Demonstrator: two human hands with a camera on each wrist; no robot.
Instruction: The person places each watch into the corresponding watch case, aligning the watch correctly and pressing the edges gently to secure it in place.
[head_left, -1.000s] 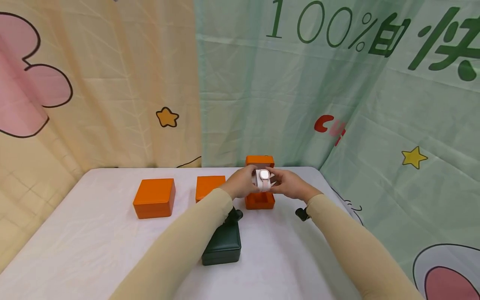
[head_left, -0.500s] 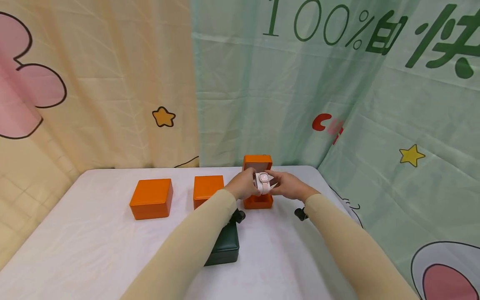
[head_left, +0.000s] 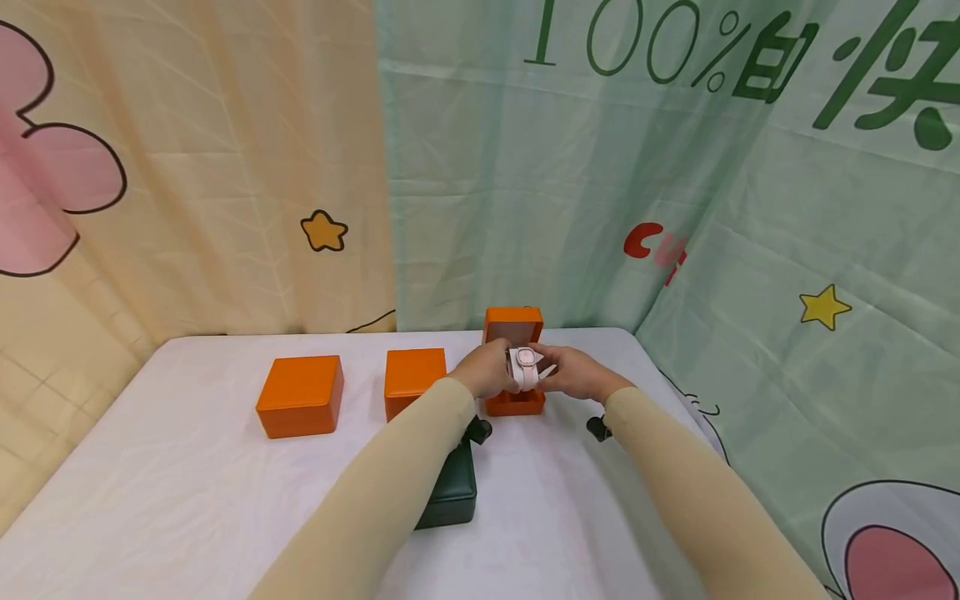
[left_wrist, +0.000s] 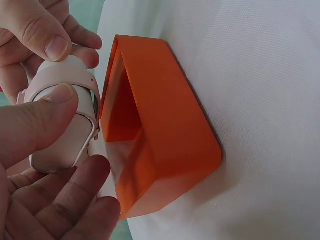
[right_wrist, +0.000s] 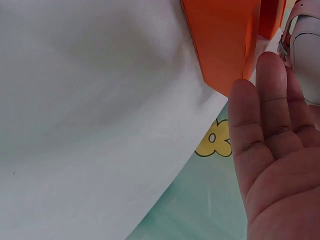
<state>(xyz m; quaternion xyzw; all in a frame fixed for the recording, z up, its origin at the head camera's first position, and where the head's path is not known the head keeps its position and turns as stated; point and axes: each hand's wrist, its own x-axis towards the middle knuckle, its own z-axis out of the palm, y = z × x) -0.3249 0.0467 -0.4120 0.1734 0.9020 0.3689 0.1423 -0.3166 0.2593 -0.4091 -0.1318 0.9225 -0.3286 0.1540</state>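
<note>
Both hands, left hand [head_left: 486, 369] and right hand [head_left: 572, 373], pinch the pink watch [head_left: 525, 367] over the open orange box [head_left: 514, 403]; loosened grip risks dropping it onto the table [head_left: 187, 492].

- Bench [head_left: 187, 500], covered in white cloth.
- Two shut orange boxes side by side at its back left: one [head_left: 301, 396] further left, the other [head_left: 412, 379] partly hidden by a sleeve.
- Dark green box [head_left: 450, 496] nearer the front, closed.
- Cream curtain [head_left: 187, 167] with a star behind on the left; green curtain [head_left: 600, 167] with printed lettering on the right.
</note>
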